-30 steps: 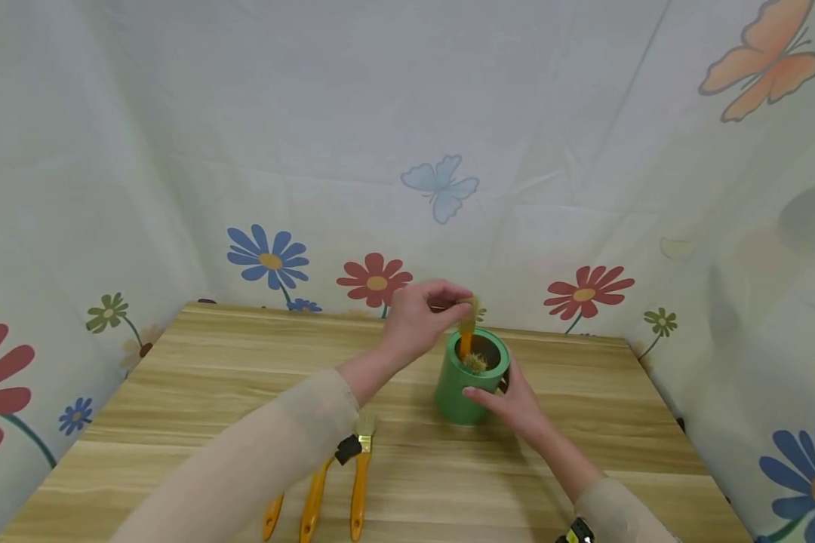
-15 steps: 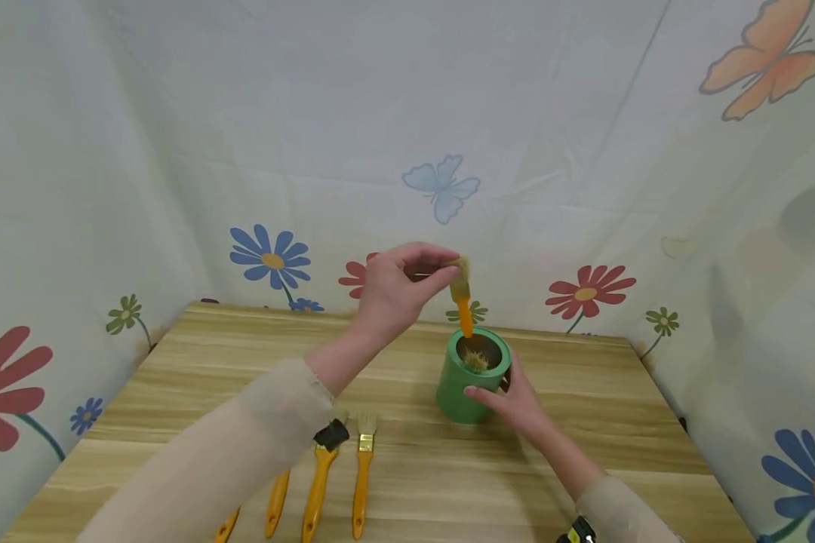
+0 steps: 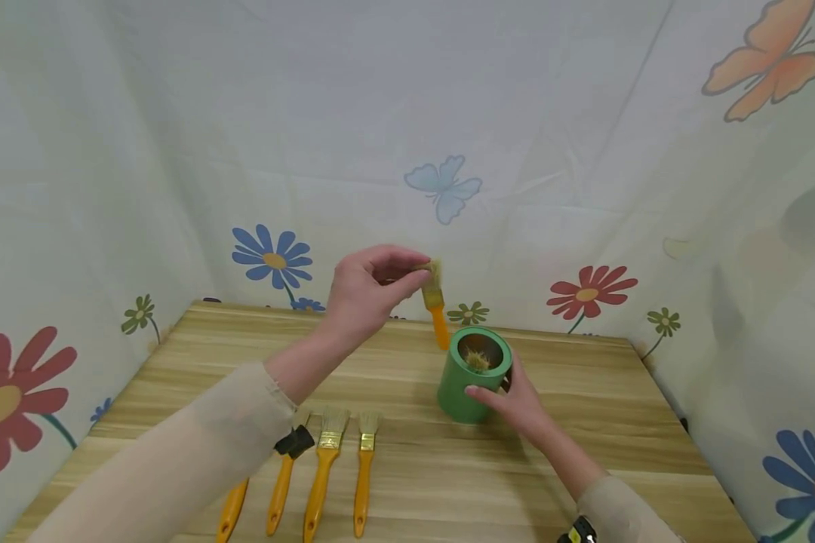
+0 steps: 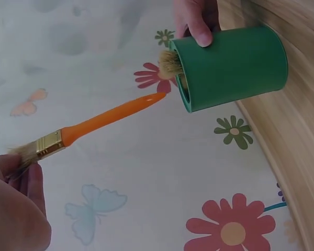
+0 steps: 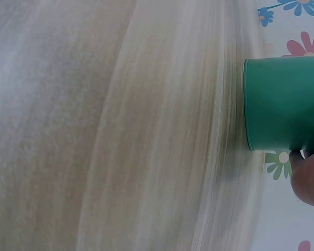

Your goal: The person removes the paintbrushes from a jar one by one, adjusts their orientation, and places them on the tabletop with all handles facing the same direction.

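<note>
My left hand (image 3: 373,290) pinches a paintbrush (image 3: 438,324) by its pale bristles, between thumb and fingers. The brush hangs with its orange handle pointing down, just left of the green can's rim and above the table. In the left wrist view its metal ferrule and whole handle (image 4: 110,117) show. My right hand (image 3: 519,403) grips the green can (image 3: 458,392) from the right, thumb on the near side. Inside the can, bristles (image 3: 477,361) of a brush stand below the rim in the head view; the rest of it is hidden.
Several paintbrushes lie in a row on the wooden table (image 3: 570,452), bristles away from me: one narrow brush (image 3: 363,471), a wider brush (image 3: 319,483) beside it, others partly under my left sleeve (image 3: 197,445). A flowered cloth backdrop (image 3: 312,151) stands behind the table.
My left hand has lifted the paintbrush up out of the can and moved it left, clear of the rim. The right hand and the can have stayed put.
</note>
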`<state>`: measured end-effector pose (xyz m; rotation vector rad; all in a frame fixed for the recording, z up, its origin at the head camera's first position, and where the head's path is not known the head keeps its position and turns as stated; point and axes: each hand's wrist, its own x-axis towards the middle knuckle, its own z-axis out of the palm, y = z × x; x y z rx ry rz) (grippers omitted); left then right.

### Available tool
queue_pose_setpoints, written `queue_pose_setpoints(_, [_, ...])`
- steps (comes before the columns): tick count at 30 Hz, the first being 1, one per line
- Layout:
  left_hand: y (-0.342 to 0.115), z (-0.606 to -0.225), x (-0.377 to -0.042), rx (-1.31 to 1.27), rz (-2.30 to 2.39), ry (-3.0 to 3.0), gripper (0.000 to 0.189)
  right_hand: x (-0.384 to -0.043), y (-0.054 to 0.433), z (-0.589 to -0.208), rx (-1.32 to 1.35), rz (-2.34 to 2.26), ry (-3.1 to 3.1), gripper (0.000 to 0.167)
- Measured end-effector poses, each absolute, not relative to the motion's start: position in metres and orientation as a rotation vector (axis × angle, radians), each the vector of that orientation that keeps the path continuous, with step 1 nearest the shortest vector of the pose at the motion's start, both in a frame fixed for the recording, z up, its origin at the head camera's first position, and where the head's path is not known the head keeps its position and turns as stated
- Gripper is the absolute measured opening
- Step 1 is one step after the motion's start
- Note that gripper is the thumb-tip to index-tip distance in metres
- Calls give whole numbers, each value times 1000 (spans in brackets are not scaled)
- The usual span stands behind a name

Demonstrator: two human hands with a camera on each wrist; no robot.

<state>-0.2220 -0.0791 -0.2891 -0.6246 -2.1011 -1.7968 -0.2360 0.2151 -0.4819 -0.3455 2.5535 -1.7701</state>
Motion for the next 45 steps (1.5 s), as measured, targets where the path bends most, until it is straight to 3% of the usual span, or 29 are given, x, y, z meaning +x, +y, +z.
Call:
queue_pose_setpoints(18, [-106,-317,-212,-476,-1960,-2335,21,-236,214,-484,-338,-1751,2578,98])
queue_pose_setpoints(33, [-114,-383,-224,-266,-2211,-2544,24,-238,212,-486,-356,-1766,2572,99])
queue_pose_setpoints(45, [-110,-418,-226,-271,-2217,-2702,20,-237,212,-483,-350,-1772,2566,99])
